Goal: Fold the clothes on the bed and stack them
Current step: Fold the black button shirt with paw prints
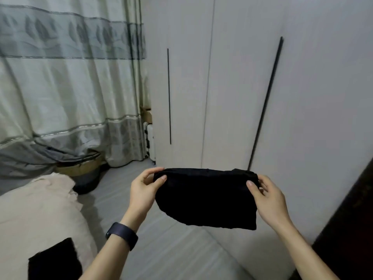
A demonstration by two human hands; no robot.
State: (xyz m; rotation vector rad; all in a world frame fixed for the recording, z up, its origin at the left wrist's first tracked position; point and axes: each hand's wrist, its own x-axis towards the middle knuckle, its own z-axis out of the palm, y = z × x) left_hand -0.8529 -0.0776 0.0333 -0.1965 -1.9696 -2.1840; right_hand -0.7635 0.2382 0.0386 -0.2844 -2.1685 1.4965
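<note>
A black garment point(205, 197) hangs in the air above the grey bed point(171, 245), held up by its top edge. My left hand point(144, 190) pinches its upper left corner, and my right hand point(268, 197) pinches the upper right corner. The cloth droops below the hands in a rounded, doubled shape. A second black piece of clothing point(54, 261) lies flat at the lower left on a beige fabric point(36, 215) spread over the bed.
A white wardrobe point(222, 87) with long dark handles stands right behind the garment. A patterned curtain point(70, 77) hangs at the left, with a basket point(80, 167) at its foot. Dark furniture point(351, 229) edges the lower right.
</note>
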